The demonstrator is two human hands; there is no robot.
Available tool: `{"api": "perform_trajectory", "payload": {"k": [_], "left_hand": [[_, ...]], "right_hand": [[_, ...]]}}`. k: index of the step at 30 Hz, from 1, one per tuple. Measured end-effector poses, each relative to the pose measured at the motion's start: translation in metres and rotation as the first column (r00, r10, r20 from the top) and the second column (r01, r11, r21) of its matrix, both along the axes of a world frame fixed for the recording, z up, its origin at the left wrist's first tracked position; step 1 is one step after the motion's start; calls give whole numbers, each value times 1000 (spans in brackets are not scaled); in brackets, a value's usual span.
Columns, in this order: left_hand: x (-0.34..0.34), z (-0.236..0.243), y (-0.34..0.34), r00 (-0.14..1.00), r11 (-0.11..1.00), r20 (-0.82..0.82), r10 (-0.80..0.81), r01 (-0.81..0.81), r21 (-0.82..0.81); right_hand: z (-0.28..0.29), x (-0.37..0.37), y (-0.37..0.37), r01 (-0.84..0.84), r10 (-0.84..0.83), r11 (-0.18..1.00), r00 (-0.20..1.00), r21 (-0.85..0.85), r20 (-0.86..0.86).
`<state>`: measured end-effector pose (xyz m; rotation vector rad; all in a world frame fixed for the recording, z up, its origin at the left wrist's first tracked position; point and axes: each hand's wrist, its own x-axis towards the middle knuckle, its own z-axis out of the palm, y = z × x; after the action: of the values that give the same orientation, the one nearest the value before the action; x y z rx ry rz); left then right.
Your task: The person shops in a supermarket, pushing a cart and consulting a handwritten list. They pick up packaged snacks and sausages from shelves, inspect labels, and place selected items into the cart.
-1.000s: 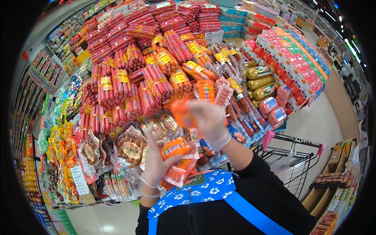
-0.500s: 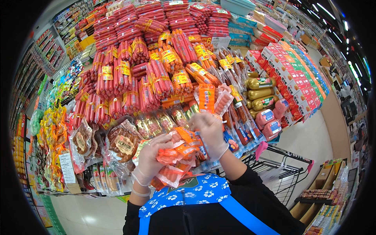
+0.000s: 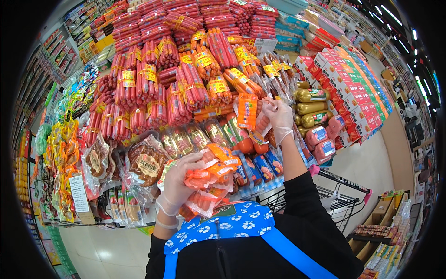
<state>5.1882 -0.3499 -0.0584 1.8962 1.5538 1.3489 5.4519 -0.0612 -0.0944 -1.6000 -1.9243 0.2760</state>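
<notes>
My left hand (image 3: 179, 181), in a clear glove, is closed round several orange-and-clear packs of sausages (image 3: 209, 174) held in front of my chest. My right hand (image 3: 280, 118), gloved too, reaches forward over the display. Its fingers are pinched at the upper edge of a clear pack of pink sausages (image 3: 262, 122), partly hidden by the hand. Touching that pack on its left is an orange sausage pack (image 3: 246, 111). Under them lie red-cased sausages (image 3: 241, 139) and blue-labelled packs (image 3: 264, 167).
Bundles of red sausages (image 3: 148, 81) are piled beyond my hands. Vacuum-packed brown meat (image 3: 147, 163) lies to the left. Gold-wrapped sausage rolls (image 3: 312, 108) and stacked red-and-white boxes (image 3: 341, 88) stand on the right. A black wire cart (image 3: 337, 193) is near my right elbow.
My right hand has moved forward and to the right, from beside the held packs to the clear sausage pack on the display. My left hand keeps its packs at my chest.
</notes>
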Motion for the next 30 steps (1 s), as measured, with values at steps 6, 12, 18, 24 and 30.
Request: {"api": "perform_trajectory", "payload": {"k": [6, 12, 18, 24, 30], "left_hand": [[0, -4, 1, 999, 1000, 37, -5, 5, -23], [-2, -5, 1, 1000, 1000, 19, -12, 13, -24], [-4, -5, 1, 999, 999, 13, -36, 36, -36], [-3, -5, 1, 999, 999, 0, -33, 33, -8], [-3, -5, 0, 999, 999, 44, -19, 20, -25]], "right_hand": [[5, -3, -18, -77, 64, 997, 899, -14, -434], [21, -5, -27, -225, 146, 974, 667, -11, -731], [35, 5, -43, -502, 17, 855, -219, 127, -976], [26, 9, -73, -693, -380, 715, -499, 95, -779], [52, -12, -94, -471, 27, 879, -95, 69, -995]]}}
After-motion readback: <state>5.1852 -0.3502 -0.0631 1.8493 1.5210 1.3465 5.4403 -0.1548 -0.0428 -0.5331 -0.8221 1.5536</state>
